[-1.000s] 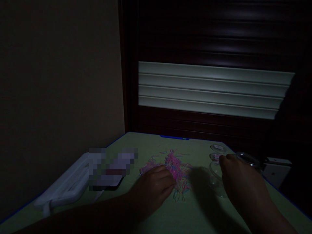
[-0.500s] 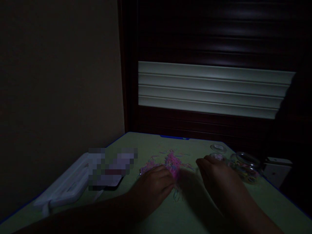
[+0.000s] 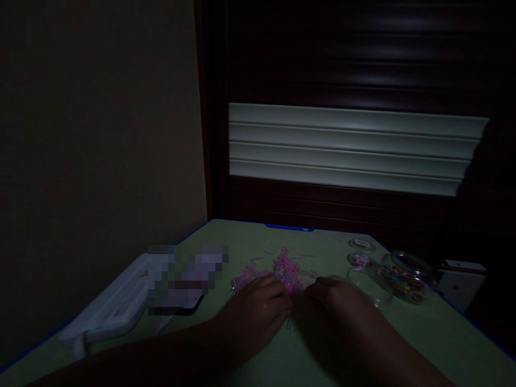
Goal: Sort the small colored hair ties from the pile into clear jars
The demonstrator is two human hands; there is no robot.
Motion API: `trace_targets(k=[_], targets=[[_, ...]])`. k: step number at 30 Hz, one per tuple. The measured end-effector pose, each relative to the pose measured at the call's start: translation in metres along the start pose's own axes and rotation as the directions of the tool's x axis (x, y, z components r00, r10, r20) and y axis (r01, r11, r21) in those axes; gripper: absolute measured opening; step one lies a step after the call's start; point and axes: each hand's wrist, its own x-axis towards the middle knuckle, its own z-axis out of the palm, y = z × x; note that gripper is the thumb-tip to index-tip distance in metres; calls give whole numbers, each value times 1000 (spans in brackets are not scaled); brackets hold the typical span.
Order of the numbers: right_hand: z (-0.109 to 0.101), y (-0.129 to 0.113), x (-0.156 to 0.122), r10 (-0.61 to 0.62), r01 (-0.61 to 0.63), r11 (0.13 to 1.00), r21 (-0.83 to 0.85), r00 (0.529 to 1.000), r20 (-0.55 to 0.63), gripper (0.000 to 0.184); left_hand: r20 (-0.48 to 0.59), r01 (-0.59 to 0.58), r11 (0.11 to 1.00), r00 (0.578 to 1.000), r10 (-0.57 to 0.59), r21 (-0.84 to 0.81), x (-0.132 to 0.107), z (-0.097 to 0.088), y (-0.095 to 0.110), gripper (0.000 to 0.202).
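A loose pile of small elastic bands (image 3: 288, 269), mostly pink with some blue and purple, lies spread on the pale green table. At its near edge rests my left hand (image 3: 258, 309), fingers curled down and together; whatever they hold is hidden beneath them. My right hand (image 3: 342, 303) hovers just right of the pile with thumb and fingers pinched, and I cannot make out what is between them. To its right stand a clear round dish (image 3: 374, 290) and a small clear container (image 3: 360, 260) with pink pieces inside.
A clear jar of coloured bands (image 3: 409, 285) stands at the right, near a clear lid (image 3: 362, 245). A white box-like object (image 3: 461, 282) is beyond the table's right edge. On the left lie a white power strip-like object (image 3: 108, 309) and a blurred-out phone-like item (image 3: 189, 285).
My right hand has moved left and slightly down towards the pile, uncovering the clear dish and the small container. My left hand has hardly shifted.
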Motion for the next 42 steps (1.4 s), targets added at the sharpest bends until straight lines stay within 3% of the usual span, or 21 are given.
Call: trace_targets(k=[10, 17, 24, 42], targets=[[10, 5, 0, -19, 19, 1000, -9, 1000, -18, 24, 26, 39, 999, 999, -40, 19, 1, 2, 0, 15], [23, 11, 2, -37, 36, 999, -13, 995, -90, 21, -48, 89, 996, 995, -89, -2, 0, 0, 5, 17], [20, 7, 3, -40, 40, 999, -4, 995, -90, 21, -96, 176, 984, 980, -176, -15, 0, 1, -1, 20], [17, 4, 2, -45, 46, 999, 4, 997, -68, 24, -120, 263, 964, 957, -265, -33, -1, 2, -3, 34]])
